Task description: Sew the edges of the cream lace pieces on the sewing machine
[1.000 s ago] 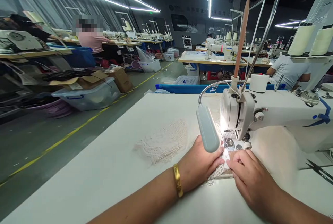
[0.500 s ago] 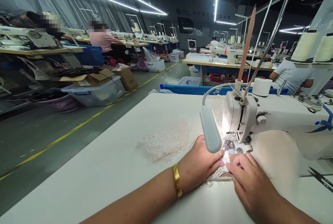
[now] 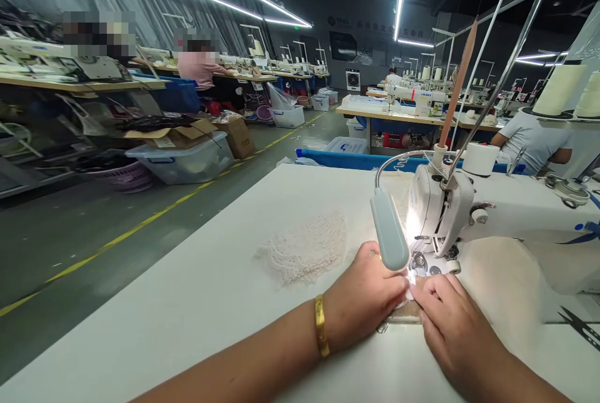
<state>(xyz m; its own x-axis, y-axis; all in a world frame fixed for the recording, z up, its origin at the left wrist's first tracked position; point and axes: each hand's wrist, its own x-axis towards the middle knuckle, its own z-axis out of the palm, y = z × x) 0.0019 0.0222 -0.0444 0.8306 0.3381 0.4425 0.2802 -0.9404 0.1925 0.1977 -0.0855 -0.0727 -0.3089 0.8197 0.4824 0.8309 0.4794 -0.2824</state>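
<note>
White lace fabric point(image 3: 411, 283) lies under the lit needle area of a white sewing machine point(image 3: 506, 203). My left hand point(image 3: 368, 290), with a gold bangle at the wrist, has its fingers closed on the fabric's left side, partly behind the grey-green lamp point(image 3: 390, 231). From the right, my right hand point(image 3: 457, 318) pinches the same fabric, thumb and forefinger close to the left fingertips. Most of the fabric is hidden by the hands. A heap of cream lace pieces point(image 3: 307, 250) rests on the white table to the left.
Black thread snips point(image 3: 581, 327) lie at the table's right side. Thread cones point(image 3: 560, 87) stand behind the machine. A blue cloth trough point(image 3: 347, 159) runs along the table's far edge. Other people sit at machines farther off.
The whole view has shifted, so the scene appears slightly farther right. Less lace shows below my left hand, whose fingers are nearer the right fingertips. Both hands keep their hold.
</note>
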